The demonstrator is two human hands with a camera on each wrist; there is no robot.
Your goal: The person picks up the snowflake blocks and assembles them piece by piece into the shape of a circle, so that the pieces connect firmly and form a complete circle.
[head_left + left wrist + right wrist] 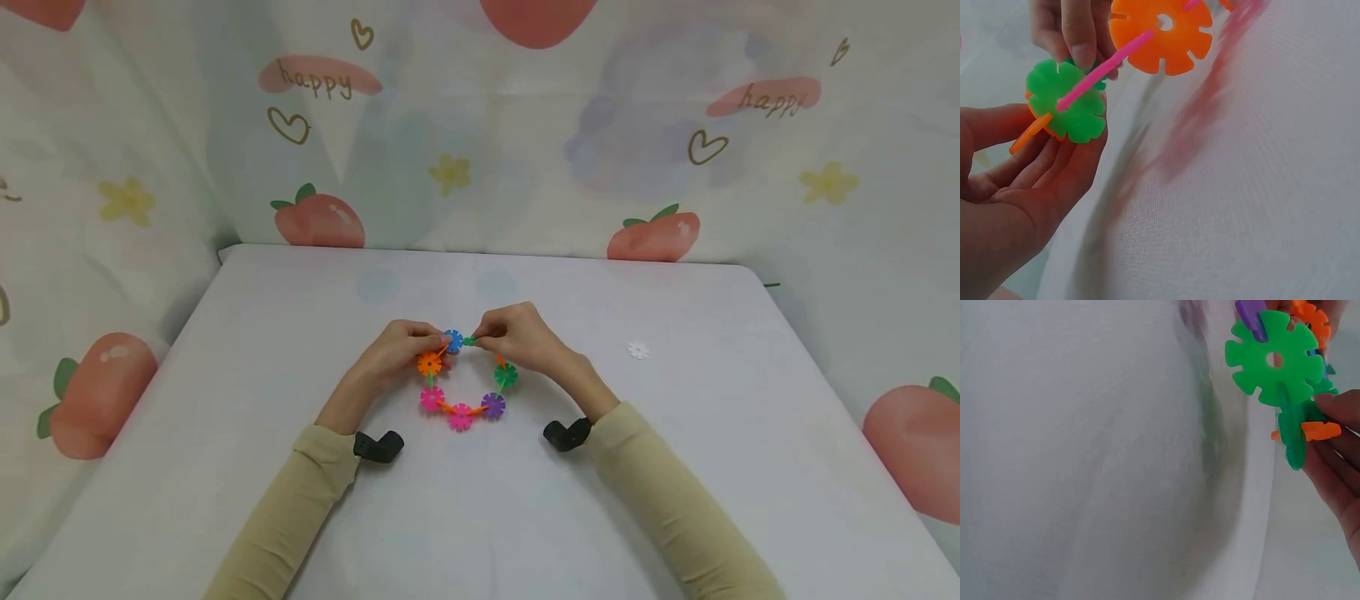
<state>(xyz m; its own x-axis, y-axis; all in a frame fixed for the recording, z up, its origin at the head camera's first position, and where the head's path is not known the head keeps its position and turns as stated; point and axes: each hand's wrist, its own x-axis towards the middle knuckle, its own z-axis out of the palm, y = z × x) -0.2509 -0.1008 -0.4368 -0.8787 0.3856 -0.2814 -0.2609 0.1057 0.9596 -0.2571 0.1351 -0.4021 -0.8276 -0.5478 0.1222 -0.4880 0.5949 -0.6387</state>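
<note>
Slotted snowflake discs are linked into a ring held above the white table. My left hand (401, 348) grips its upper left side by the blue disc (453, 341), near an orange disc (429, 364). At the top, my right hand (520, 335) pinches the ring beside a small edge-on green disc (468, 341). Below that hand hang a larger green disc (506, 376) and a purple disc (492, 406); pink discs (461, 418) form the bottom. In the right wrist view, an orange disc (1324, 430) is seen edge-on by the right fingers. Fingers partly hide the top joints.
A single white disc (638, 350) lies on the table (720, 433) to the right of my right hand. Black wrist cameras (380, 447) sit at both cuffs. A patterned cloth (480, 125) hangs behind the table's far edge and at both sides.
</note>
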